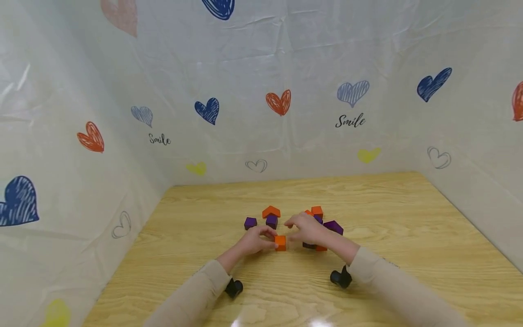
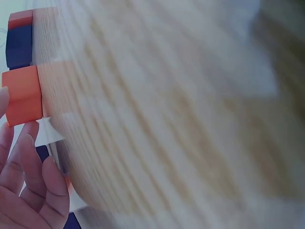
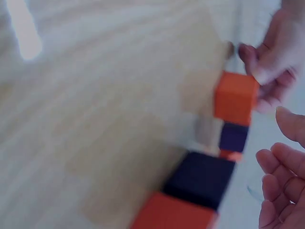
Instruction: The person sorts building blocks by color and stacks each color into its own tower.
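In the head view, my left hand [image 1: 254, 240] pinches an orange cube [image 1: 280, 243] from its left side with thumb and fingertips. The left wrist view shows my left fingers [image 2: 31, 167] against the lower side of the same cube [image 2: 23, 95]. Just right of it hovers my right hand [image 1: 307, 228], thumb and fingers spread apart around nothing. The right wrist view has that right hand [image 3: 286, 179] at its lower right edge, separated from the cube [image 3: 236, 98]. Behind the cube stand a purple block [image 1: 271, 221] and an orange roof-shaped block [image 1: 271, 211].
A purple block [image 1: 250, 223] lies behind my left hand. Several orange and purple blocks, among them an orange one [image 1: 317, 211] and a purple one [image 1: 334, 226], cluster behind and under my right forearm. Heart-printed white cloth [image 1: 257, 141] walls the wooden table [image 1: 220, 197].
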`<state>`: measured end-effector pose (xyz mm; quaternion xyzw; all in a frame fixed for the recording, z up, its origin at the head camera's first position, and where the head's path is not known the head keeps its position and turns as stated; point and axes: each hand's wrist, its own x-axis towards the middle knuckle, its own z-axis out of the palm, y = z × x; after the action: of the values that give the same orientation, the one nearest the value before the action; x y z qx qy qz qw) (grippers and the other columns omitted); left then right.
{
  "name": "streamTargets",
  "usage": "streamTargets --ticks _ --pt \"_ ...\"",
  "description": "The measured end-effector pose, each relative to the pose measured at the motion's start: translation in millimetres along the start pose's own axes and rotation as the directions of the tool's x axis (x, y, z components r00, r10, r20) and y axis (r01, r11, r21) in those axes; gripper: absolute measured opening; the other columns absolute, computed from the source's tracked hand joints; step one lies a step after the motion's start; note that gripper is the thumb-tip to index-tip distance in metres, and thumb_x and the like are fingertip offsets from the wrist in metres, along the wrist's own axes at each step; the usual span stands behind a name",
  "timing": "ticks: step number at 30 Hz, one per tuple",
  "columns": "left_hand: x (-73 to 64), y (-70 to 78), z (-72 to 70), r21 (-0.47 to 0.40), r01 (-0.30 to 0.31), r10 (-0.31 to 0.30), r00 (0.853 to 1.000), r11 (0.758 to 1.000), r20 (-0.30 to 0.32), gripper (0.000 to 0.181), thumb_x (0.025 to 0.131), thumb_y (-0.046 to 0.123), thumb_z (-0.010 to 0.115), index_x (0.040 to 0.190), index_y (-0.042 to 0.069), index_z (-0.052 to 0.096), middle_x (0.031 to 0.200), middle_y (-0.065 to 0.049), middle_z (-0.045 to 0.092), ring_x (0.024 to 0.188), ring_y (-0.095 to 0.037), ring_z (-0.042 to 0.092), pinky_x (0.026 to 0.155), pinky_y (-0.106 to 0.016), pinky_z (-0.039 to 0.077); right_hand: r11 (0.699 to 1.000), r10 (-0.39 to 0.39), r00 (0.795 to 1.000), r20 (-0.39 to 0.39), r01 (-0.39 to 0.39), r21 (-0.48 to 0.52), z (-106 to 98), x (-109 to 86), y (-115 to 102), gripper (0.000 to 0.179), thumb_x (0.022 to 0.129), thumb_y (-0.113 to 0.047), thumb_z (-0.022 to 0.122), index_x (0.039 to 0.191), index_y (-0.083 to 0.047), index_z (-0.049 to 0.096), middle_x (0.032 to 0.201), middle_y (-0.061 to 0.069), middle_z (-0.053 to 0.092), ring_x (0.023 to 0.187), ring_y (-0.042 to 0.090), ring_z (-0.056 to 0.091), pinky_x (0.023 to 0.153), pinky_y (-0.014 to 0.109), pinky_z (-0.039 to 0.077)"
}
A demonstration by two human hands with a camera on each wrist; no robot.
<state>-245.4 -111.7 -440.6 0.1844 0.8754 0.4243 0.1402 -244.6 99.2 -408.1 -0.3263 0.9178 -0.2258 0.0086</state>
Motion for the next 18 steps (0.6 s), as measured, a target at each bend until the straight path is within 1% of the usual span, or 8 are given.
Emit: streamTargets --ticks 3,5,6,8,10,12,16,18 --pt "1.2 1.5 1.3 0.004 0.020 -0.020 1.000 1.000 0.001 0.024 0.077 0.017 0.074 0.098 0.009 0.064 0.092 -0.002 0.064 0.086 -0.014 0.055 0.071 -0.028 0.043 0.997 0.040 0.999 -0.021 -0.038 0.060 -17.8 -8.3 8.6 0.035 0.080 -0.015 0.069 0.110 0.003 0.063 0.100 0.012 0.064 0.088 0.025 0.055 0.075 0.035 0.046" --pt "0.8 2.3 1.1 0.000 0.034 -0.034 0.999 0.999 0.003 0.024 0.077 0.017 0.074 0.098 0.009 0.064 0.091 -0.002 0.064 0.085 -0.014 0.055 0.069 -0.027 0.043 0.994 0.048 0.998 -0.036 -0.044 0.095 -27.2 -14.4 15.6 0.034 0.081 -0.013 0.069 0.109 0.004 0.063 0.101 0.014 0.063 0.087 0.026 0.057 0.074 0.034 0.047" --pt "0.6 2.7 1.1 -0.001 0.039 -0.039 0.999 0.999 0.004 0.024 0.077 0.017 0.074 0.098 0.009 0.064 0.091 -0.002 0.064 0.085 -0.014 0.055 0.067 -0.026 0.044 0.993 0.054 0.998 -0.036 -0.050 0.110 -31.2 -18.2 19.4 0.034 0.081 -0.012 0.069 0.109 0.005 0.063 0.101 0.014 0.063 0.086 0.025 0.057 0.071 0.031 0.047" --pt "0.0 3.6 1.1 -0.005 0.049 -0.049 0.999 0.999 0.007 0.024 0.077 0.017 0.074 0.097 0.009 0.064 0.091 -0.002 0.064 0.084 -0.013 0.055 0.065 -0.025 0.043 0.988 0.070 0.997 -0.041 -0.063 0.139 -35.6 -25.7 26.1 0.031 0.080 -0.010 0.069 0.107 0.005 0.063 0.099 0.015 0.062 0.081 0.023 0.056 0.069 0.030 0.047" --pt "0.0 3.6 1.2 -0.002 0.053 -0.053 0.999 0.999 0.009 0.024 0.077 0.017 0.074 0.097 0.009 0.064 0.091 -0.002 0.064 0.083 -0.013 0.055 0.064 -0.025 0.043 0.986 0.074 0.996 -0.045 -0.067 0.151 -37.4 -33.7 32.9 0.030 0.079 -0.008 0.070 0.104 0.006 0.064 0.098 0.015 0.062 0.076 0.020 0.054 0.065 0.028 0.045" --pt "0.7 3.3 1.5 0.003 0.056 -0.056 0.998 0.998 0.008 0.024 0.077 0.017 0.074 0.097 0.009 0.064 0.091 -0.001 0.064 0.083 -0.013 0.055 0.065 -0.025 0.043 0.987 0.074 0.996 -0.044 -0.067 0.143 -36.8 -41.6 38.6 0.028 0.078 -0.008 0.070 0.101 0.006 0.065 0.096 0.015 0.063 0.075 0.019 0.053 0.064 0.027 0.045" --pt "2.1 3.2 1.6 0.016 0.055 -0.055 0.998 0.998 0.008 0.024 0.077 0.017 0.074 0.097 0.009 0.064 0.092 -0.001 0.064 0.085 -0.013 0.056 0.069 -0.026 0.044 0.993 0.039 0.998 -0.040 -0.034 0.114 -31.8 -56.1 45.3 0.025 0.078 -0.007 0.070 0.098 0.007 0.066 0.094 0.014 0.064 0.074 0.018 0.054 0.062 0.024 0.044" --pt "2.7 2.9 1.7 0.019 0.054 -0.054 0.999 0.998 0.007 0.024 0.077 0.017 0.074 0.097 0.009 0.064 0.092 -0.001 0.064 0.085 -0.013 0.056 0.070 -0.026 0.044 0.995 0.025 0.999 -0.033 -0.022 0.097 -28.7 -61.0 46.9 0.025 0.077 -0.007 0.070 0.098 0.006 0.067 0.091 0.013 0.064 0.071 0.017 0.051 0.060 0.022 0.042"
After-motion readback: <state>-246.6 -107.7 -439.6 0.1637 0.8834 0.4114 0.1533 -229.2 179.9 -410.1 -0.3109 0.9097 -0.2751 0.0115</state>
